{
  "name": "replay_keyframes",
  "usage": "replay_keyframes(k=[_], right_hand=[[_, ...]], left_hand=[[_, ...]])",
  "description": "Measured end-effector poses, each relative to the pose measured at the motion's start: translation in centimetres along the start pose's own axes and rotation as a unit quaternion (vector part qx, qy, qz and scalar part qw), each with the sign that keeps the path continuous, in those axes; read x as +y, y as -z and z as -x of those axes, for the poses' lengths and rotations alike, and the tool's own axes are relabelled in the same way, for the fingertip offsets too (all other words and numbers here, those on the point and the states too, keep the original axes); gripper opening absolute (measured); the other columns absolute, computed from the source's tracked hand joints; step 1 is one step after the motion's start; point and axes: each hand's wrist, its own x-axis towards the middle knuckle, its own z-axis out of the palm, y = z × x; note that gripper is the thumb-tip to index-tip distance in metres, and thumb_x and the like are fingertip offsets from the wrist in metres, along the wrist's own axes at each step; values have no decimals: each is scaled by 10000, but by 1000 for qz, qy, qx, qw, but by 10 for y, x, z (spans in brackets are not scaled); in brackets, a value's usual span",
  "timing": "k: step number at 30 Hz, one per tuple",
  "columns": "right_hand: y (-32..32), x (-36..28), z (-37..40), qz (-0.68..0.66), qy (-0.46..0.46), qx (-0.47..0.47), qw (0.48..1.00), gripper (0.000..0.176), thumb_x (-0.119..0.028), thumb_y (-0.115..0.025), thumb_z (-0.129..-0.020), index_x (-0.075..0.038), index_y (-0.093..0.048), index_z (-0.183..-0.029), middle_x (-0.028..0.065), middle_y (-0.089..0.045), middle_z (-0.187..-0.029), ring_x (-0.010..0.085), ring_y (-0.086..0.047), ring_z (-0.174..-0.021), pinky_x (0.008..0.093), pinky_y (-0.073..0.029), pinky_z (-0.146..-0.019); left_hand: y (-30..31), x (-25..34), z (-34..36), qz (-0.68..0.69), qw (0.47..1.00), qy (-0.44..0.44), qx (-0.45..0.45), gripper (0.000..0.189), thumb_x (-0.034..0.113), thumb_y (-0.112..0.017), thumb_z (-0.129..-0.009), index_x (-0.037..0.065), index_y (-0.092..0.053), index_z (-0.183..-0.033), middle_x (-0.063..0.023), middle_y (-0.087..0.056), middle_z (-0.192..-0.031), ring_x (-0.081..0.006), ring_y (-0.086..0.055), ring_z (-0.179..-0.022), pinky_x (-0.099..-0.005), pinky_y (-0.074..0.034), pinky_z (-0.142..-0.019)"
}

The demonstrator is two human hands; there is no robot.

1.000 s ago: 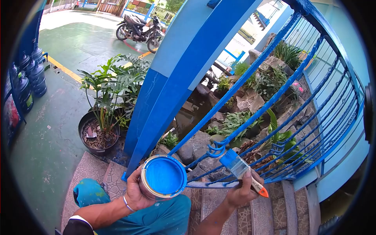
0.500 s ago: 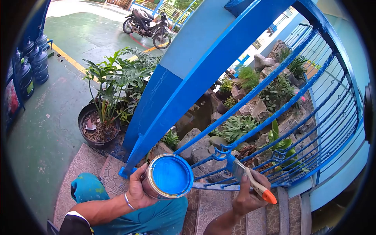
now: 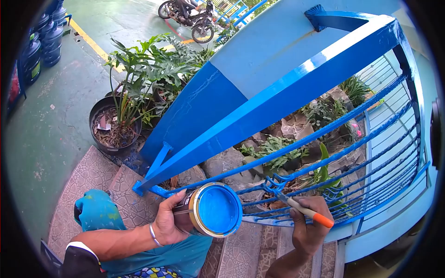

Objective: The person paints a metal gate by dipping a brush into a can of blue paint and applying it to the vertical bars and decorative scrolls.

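My left hand [image 3: 168, 221] is wrapped round a paint can [image 3: 184, 214], which tilts so its open top faces me. Bright blue paint [image 3: 219, 209] fills much of it. In my right hand [image 3: 311, 227] is a paintbrush [image 3: 304, 209] with a pale handle and an orange end, gripped by thumb and fingers. Its bristles are at a curled ornament [image 3: 274, 183] on the blue metal railing [image 3: 259, 123]; they look in contact, though the tip is partly hidden among the bars. The can is just left of the brush, below the railing's lower bars.
Stone-patterned steps [image 3: 243, 248] lie beneath my hands. At left stands a potted plant [image 3: 116, 125], with water jugs [image 3: 51, 44] beyond. Rocks [image 3: 225, 167] and greenery sit behind the railing. A motorcycle [image 3: 192, 18] is parked at the back.
The view has shifted, so the railing appears lower and more slanted. The brush head has moved down and left against the curled ornament, and the can appears slightly further right.
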Motion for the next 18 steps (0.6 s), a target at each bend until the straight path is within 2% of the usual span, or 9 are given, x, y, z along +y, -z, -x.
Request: replay_keyframes(k=[2,5,8,11,15,18], right_hand=[[0,3,-3,19,-10,29,999,288,-26,-887,-780,-27,-695,-995,124,-774,-936,324,-736,-838,389,-588,-745],[-1,-5,-12,59,25,-24,998,286,-29,-877,-795,-23,-689,-1011,127,-771,-934,325,-732,-842,391,-583,-736],[-1,-6,-13,66,43,-40,996,275,-27,-869,-802,-30,-687,-1008,122,-767,-928,323,-725,-836,391,-576,-724],[-3,-2,-16,96,36,-4,995,263,-21,-862,-807,-35,-686,-1002,118,-765,-931,323,-720,-835,397,-571,-716],[2,-7,-13,96,39,-55,993,266,-26,-858,-817,-24,-679,-1014,127,-763,-947,327,-721,-847,400,-567,-719],[-3,-6,-14,104,38,-4,994,269,-19,-864,-804,-27,-684,-1005,130,-763,-939,326,-724,-838,396,-568,-723]], left_hand=[[-1,1,0,4,1000,3,-4,594,508,-630,-983,115,-649,-1428,-97,-707,-1408,-312,-668,-1297,-526,-484,-1156],[-4,2,2,10,1000,13,-8,576,495,-636,-987,110,-655,-1415,-93,-724,-1374,-301,-685,-1270,-516,-497,-1143],[-3,4,3,12,1000,10,-3,568,493,-642,-988,105,-661,-1403,-95,-738,-1346,-298,-700,-1246,-515,-506,-1133],[-5,4,4,20,1000,10,-1,558,490,-643,-992,103,-666,-1394,-98,-743,-1333,-298,-708,-1232,-515,-512,-1125],[-3,5,4,37,999,16,-9,552,485,-639,-998,103,-663,-1395,-98,-740,-1338,-298,-710,-1229,-519,-515,-1122],[-5,5,4,40,999,18,-7,562,484,-640,-996,102,-651,-1408,-98,-738,-1344,-300,-710,-1228,-521,-514,-1122]])
